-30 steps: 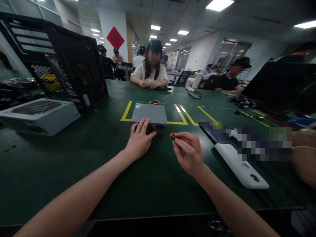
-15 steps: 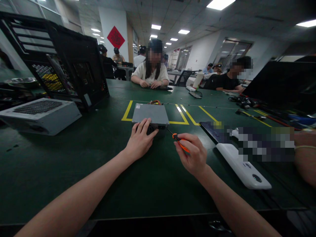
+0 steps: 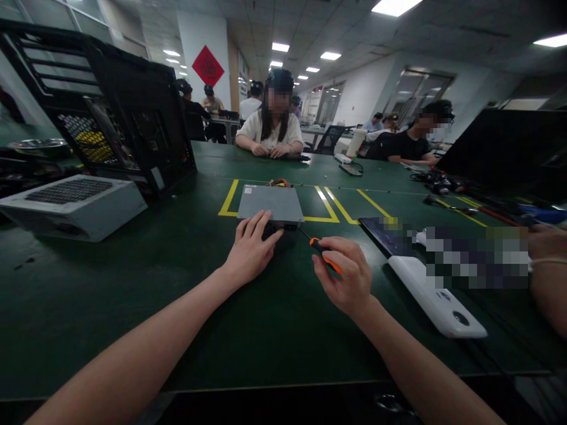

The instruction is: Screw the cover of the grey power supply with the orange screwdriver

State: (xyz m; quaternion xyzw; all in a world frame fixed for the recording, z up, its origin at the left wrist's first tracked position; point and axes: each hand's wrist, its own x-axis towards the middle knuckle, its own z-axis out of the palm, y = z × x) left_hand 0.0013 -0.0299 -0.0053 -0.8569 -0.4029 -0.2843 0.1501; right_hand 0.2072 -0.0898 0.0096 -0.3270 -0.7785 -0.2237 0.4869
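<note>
Gray box (image 3: 271, 202) lies flat on the bench (image 3: 283, 330), ahead of both hands. I have the left hand (image 3: 250, 251) on its near edge, fingers spread; the right hand (image 3: 344, 271), nearer than its right front corner, pinches a screwdriver (image 3: 317, 244) by the handle. Screwdriver's long axis slants, shaft pointing forward-left at that corner; tip contact I can't tell from my remote station. Box's longer side looks crosswise, wires (image 3: 279, 183) at its far edge. I count one screwdriver, two metal boxes, the second box (image 3: 117, 211) well left of the first.
</note>
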